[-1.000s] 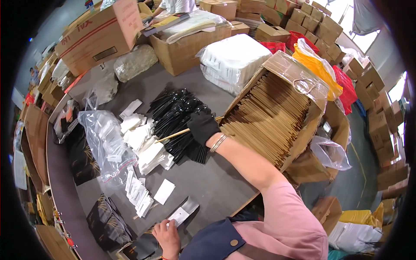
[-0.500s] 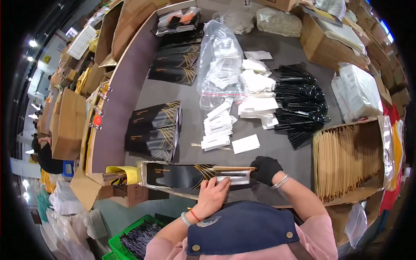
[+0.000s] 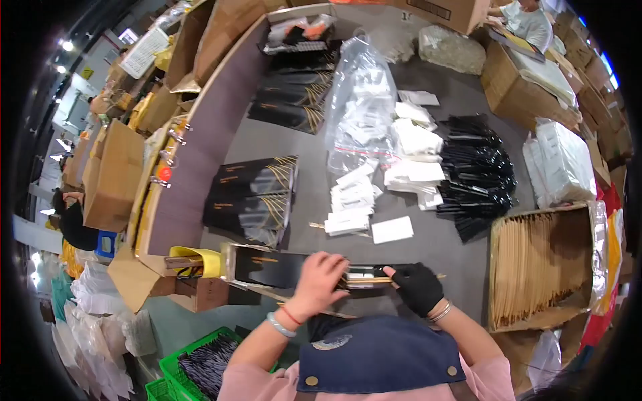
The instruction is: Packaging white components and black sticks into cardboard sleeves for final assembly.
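Sticks [image 3: 370, 281] lie at the near edge of the table [image 3: 465, 264], gripped by the gloved right hand [image 3: 418, 289]. The left hand [image 3: 319, 281] lies over a black sleeve [image 3: 267, 270] there; whether it grips, I cannot tell.

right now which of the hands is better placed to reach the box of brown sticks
Probably the right hand: it is nearer the box, though it appears to hold a thin stick. The left hand is farther away, over the black packet.
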### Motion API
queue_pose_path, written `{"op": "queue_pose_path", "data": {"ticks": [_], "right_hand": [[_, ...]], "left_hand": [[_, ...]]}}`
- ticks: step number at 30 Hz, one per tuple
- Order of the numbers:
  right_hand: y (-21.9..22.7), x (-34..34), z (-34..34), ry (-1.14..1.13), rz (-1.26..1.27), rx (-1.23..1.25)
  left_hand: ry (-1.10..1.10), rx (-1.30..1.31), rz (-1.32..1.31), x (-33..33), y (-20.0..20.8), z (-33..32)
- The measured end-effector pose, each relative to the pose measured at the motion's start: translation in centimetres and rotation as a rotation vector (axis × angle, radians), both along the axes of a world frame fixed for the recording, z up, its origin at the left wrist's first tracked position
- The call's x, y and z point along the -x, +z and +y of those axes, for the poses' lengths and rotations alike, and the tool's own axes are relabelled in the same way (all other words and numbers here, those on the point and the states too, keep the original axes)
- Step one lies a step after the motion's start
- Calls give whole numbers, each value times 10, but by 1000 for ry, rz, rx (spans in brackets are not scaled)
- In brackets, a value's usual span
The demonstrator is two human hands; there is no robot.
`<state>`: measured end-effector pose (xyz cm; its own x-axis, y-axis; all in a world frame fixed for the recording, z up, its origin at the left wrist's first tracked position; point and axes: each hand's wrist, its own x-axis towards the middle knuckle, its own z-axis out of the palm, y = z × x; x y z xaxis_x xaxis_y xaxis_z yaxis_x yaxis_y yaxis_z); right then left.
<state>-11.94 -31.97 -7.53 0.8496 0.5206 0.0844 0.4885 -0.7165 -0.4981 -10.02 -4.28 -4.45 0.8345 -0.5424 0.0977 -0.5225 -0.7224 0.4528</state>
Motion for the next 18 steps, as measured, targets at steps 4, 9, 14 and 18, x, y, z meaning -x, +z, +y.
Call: {"op": "queue_pose_path", "data": {"ticks": [4, 9, 14, 18], "right_hand": [[12, -6, 36, 111, -34, -441], [-40, 22, -21, -289, 188, -177], [-43, 10, 42, -185, 93, -389], [18, 4, 19, -85, -205, -7]], "left_hand": [[-65, -33, 8, 1, -6, -38], [-98, -94, 20, 8, -10, -34], [-107, -71, -54, 2, -23, -40], [-223, -293, -42, -3, -16, -47]]}}
